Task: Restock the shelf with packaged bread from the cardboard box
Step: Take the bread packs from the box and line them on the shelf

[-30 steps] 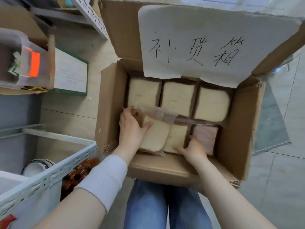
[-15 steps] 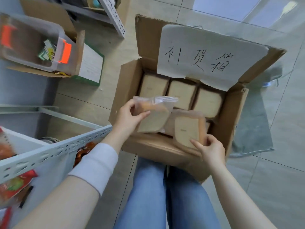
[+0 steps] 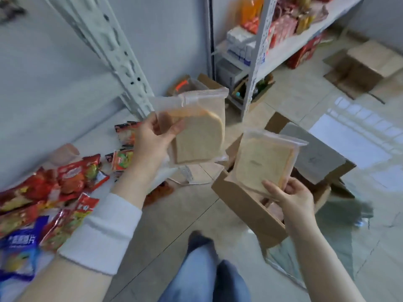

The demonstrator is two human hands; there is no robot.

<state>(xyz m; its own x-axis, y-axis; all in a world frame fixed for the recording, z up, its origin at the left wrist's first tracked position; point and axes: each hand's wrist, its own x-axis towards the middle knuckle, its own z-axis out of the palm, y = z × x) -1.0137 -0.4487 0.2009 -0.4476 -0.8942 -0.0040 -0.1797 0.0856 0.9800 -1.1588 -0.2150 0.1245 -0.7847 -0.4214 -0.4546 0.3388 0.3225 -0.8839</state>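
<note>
My left hand point(image 3: 152, 138) grips a clear bag of sliced bread point(image 3: 200, 136) by its left edge, held up in front of the white shelf point(image 3: 96, 131). A second bread bag point(image 3: 261, 164) is pinched at its lower edge by my right hand point(image 3: 292, 197), above the open cardboard box point(image 3: 246, 205) on the floor. The box's inside is mostly hidden behind that bag and hand. Both bags hang in the air, apart from each other.
Red and blue snack packets point(image 3: 54, 192) lie spread on the shelf at left. A slanted metal shelf post point(image 3: 113, 53) rises behind the bread. Another rack with goods point(image 3: 274, 33) stands at the back, a closed carton point(image 3: 368, 64) sits far right, and my legs point(image 3: 205, 273) are below.
Both hands have lifted their bread bags out of the box and swung left toward the shelf. The view has turned from the box to the shelf.
</note>
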